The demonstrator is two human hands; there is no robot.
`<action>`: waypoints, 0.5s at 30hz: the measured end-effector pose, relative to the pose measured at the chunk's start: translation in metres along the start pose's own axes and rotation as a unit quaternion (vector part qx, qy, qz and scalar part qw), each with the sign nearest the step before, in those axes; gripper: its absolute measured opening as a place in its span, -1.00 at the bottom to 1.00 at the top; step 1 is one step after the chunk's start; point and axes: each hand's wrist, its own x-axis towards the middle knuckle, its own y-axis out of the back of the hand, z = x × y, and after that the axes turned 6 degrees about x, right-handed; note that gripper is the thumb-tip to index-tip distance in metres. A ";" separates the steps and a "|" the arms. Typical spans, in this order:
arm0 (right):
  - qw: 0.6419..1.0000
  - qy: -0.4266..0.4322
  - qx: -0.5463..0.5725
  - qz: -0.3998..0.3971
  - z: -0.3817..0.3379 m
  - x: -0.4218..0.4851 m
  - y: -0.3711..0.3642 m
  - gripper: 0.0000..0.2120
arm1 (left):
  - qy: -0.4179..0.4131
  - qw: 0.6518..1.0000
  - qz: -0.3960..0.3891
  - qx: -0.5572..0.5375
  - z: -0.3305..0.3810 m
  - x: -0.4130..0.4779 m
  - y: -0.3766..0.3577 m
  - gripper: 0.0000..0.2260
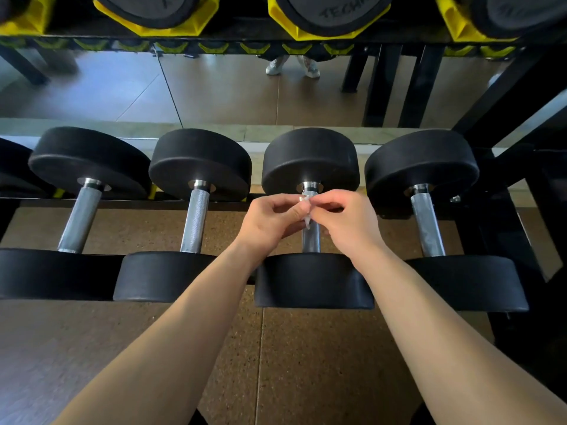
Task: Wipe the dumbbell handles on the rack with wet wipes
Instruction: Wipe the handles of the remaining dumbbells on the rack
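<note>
**Gym rack (pixel 233 200): wet wipe (pixel 305 207) pinched over a dumbbell handle**

Brown speckled floor (pixel 153 348) tiles run beneath a black rack. A mirror (pixel 214 93) behind it reflects the same floor and a pair of pale shoes (pixel 293 66).

The wet wipe is small, white and crumpled, and most of it is hidden by fingers. The left hand (pixel 270 219) and the right hand (pixel 346 219) meet above the third dumbbell (pixel 310 161) from the left, towards the right end of the lower tier. Both hands pinch the wipe between thumb and fingertips, with their knuckles close together. The wipe sits over the far end of that dumbbell's handle (pixel 310 240), just beside the shiny collar. Its lower corner hangs in front of the steel, but whether it touches the metal cannot be told.

Four black, round-headed dumbbells lie side by side on the lower tier, with their handles running front to back. Part of a fifth shows at the left edge. The handles are knurled grey steel.

Along the upper shelf, at the top edge of the view, yellow cradles (pixel 285 23) each hold a black dumbbell head. One head bears partly readable lettering.
</note>
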 end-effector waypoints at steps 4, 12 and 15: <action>0.994 -0.031 -0.060 0.080 0.011 -0.010 0.005 -0.79 | 0.052 0.992 0.095 0.064 -0.007 0.020 0.002 -0.88; 0.986 -0.114 -0.047 0.116 0.024 -0.014 0.003 -0.86 | 0.035 0.962 0.095 0.254 -0.022 0.039 0.001 -0.88; 0.984 -0.127 -0.039 0.117 0.023 -0.015 0.003 -0.86 | 0.057 0.964 0.035 0.256 -0.022 0.029 0.007 -0.92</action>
